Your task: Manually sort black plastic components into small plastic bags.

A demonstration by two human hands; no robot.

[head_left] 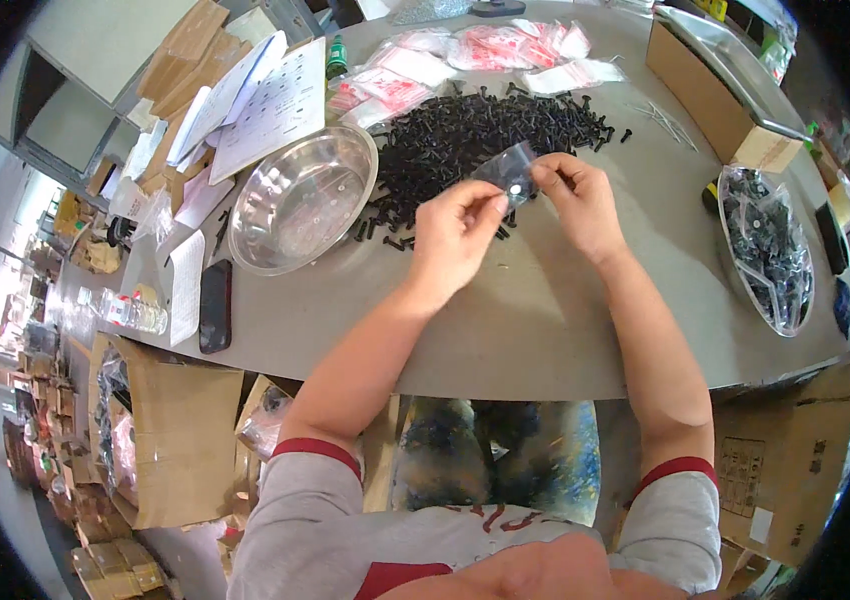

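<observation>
A grey desk (545,320) with a rounded near edge carries the work; beyond its left edge the room drops away to a floor crowded with cardboard boxes (160,440), one open just below the desk.

At the desk's left edge lies one black phone (215,306), with loose papers (265,110) far behind it. Next comes one round steel bowl (303,198), then one broad heap of black screws (475,140) in the middle, with a cluster of red-and-white packets (465,55) at the far edge.

Over the near side of the heap, the left hand (455,235) and the right hand (577,205) each pinch one small clear plastic bag (511,172) between thumb and fingertips, a narrow grip on its two sides. The bag hangs just above the desk, holding a small pale round piece.

At far right stand one long cardboard box (715,95) and one oval tray (767,248) of dark parts.
</observation>
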